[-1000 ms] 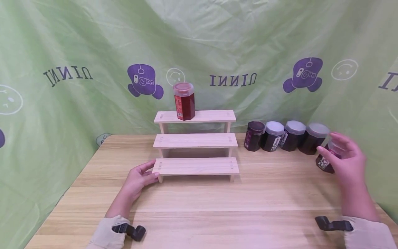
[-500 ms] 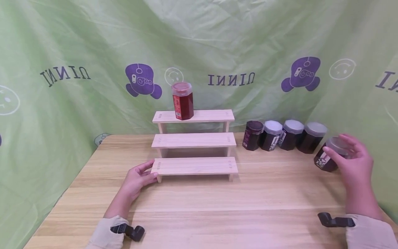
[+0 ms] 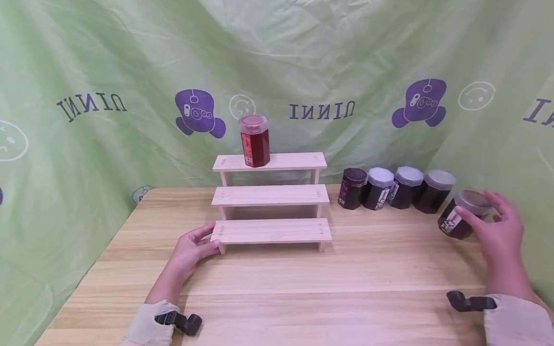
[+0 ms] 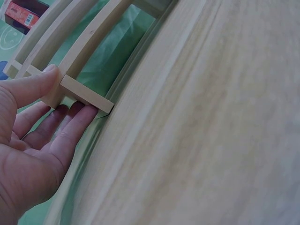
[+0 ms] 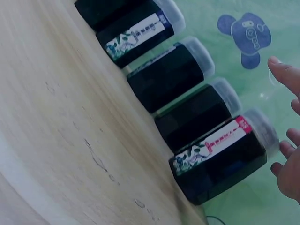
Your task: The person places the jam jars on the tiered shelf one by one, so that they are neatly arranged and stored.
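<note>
My left hand [image 3: 189,252] holds the left end of the lowest step of a three-tier wooden display stand [image 3: 272,230]. In the left wrist view, the thumb lies on the board's end and the fingers rest against the leg [image 4: 86,93]. At the right, an octagonal dark jam jar [image 3: 451,223] with a clear lid and a white-and-pink label stands on the table. My right hand [image 3: 502,235] is beside it, fingers spread around the lid. The right wrist view shows the thumb raised away from the jar, with the other fingertips close to its lid [image 5: 265,131].
A red jar [image 3: 255,146] stands on the top step, left of its middle. Several dark jars [image 3: 404,192] form a row at the table's back right. A green printed cloth [image 3: 277,57] hangs behind the wooden table [image 3: 303,298].
My right hand has loosened from the dark jar and shifted a little right, showing more of its lid and label. The left hand keeps its hold on the stand.
</note>
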Demonstrator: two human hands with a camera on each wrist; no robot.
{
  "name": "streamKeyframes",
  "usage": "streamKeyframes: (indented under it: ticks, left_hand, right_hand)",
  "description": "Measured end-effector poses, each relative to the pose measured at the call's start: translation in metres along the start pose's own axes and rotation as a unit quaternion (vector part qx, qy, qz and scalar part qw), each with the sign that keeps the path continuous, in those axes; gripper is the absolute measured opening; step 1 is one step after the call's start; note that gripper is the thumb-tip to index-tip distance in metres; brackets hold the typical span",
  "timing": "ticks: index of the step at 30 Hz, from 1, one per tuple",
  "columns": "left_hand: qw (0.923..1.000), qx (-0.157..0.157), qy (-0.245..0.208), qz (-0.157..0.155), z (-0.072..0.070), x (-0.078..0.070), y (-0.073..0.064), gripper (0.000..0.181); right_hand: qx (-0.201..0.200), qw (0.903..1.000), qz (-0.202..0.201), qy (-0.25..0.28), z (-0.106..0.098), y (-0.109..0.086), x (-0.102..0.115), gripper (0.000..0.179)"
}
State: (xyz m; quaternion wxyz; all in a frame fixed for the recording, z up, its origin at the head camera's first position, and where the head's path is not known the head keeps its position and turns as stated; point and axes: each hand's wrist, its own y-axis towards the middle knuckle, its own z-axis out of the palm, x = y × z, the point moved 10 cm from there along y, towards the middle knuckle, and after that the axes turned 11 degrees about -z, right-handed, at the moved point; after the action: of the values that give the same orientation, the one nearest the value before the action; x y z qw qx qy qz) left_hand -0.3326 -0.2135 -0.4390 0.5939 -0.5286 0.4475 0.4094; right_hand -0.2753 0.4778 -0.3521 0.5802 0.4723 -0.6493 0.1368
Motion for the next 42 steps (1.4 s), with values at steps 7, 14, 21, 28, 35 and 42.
streamKeyframes:
  ticks: [7, 14, 21, 28, 35, 42]
  left_hand:
    - [1.0, -0.001, 0.002, 0.0, 0.0, 0.001, 0.001, 0.069]
    - [1.0, -0.002, -0.001, 0.001, -0.001, 0.001, 0.002, 0.07]
    - [1.0, -0.003, -0.002, 0.0, -0.002, 0.001, 0.001, 0.069]
    - [1.0, -0.001, -0.009, -0.003, 0.0, 0.0, 0.001, 0.068]
    - [1.0, -0.009, -0.002, -0.002, -0.001, -0.001, 0.001, 0.066]
    - [0.9999, -0.01, -0.001, -0.004, -0.002, -0.001, 0.0, 0.066]
  right_hand:
    - [0.027, 0.9984, -0.012, -0.049, -0.001, 0.008, -0.008, 0.083]
    - [0.06, 0.9957, -0.017, -0.068, 0.005, 0.016, -0.017, 0.089]
    - [0.068, 0.9906, -0.031, -0.114, 0.005, 0.027, -0.025, 0.088]
    - [0.028, 0.9938, -0.011, -0.107, 0.001, 0.03, -0.04, 0.083]
    - [-0.006, 0.994, 0.042, -0.101, -0.001, 0.026, -0.043, 0.082]
    - [-0.025, 0.9948, 0.053, -0.083, 0.0, 0.021, -0.039, 0.081]
